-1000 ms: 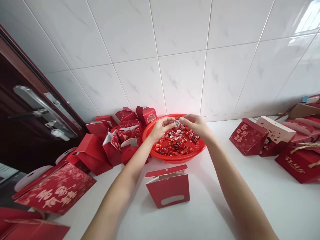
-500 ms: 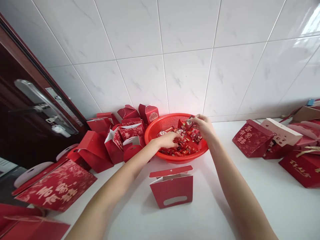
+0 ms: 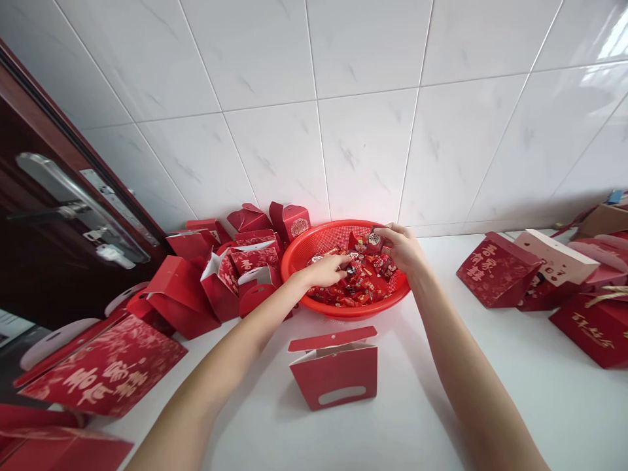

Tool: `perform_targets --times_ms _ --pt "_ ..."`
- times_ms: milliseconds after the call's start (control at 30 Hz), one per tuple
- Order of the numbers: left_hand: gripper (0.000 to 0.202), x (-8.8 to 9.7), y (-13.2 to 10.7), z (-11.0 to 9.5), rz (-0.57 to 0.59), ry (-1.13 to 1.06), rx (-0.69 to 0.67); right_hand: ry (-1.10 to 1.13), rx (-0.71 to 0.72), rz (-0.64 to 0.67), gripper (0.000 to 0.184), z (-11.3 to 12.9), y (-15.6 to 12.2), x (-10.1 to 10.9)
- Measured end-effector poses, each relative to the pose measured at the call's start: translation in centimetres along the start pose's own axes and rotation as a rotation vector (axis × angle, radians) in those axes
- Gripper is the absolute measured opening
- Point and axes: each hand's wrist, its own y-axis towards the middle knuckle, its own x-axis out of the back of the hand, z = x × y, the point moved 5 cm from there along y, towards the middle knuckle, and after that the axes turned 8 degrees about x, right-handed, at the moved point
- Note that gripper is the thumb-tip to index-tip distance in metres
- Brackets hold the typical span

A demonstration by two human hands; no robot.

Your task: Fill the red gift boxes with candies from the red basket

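A red plastic basket (image 3: 294, 258) holds a heap of red-wrapped candies (image 3: 360, 297). Inside its left part, my left hand (image 3: 328, 271) has its fingertips closed round a wrapped candy (image 3: 351, 269) at the top of the heap. At the right rim, my right hand (image 3: 404, 248) pinches another wrapped candy (image 3: 375, 243) between thumb and fingers, just above the pile. Between my forearms stands a red paper gift box (image 3: 338, 373), upright, its top flap partly raised and an oval white patch low on its front.
Several red gift boxes (image 3: 184, 297) crowd the left side, one large and patterned (image 3: 105, 366) nearer me. More boxes (image 3: 498, 269) stand at the right on the white table (image 3: 432, 418). Behind is a tiled wall (image 3: 363, 150); a dark door with a handle (image 3: 83, 203) is at the left.
My left hand has lifted slightly from the heap, with a candy now showing at its fingertips. The right hand keeps its candy, whose printed face has turned more into view.
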Motion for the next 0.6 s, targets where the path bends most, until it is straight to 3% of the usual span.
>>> perform_targets --times_ms 400,533,600 --pt "0.047 0.7 -0.5 -0.1 -0.057 0.039 0.173 -0.026 -0.022 0.029 0.034 0.0 -0.3 -0.4" --pt "0.04 1.0 -0.5 -0.6 -0.152 0.043 0.077 -0.041 -0.022 0.037 0.034 -0.2 -0.2 -0.4" --pt "0.034 0.5 -0.4 -1.2 -0.095 0.009 -0.019 -0.053 -0.018 0.038 0.034 -0.2 -0.2 -0.3"
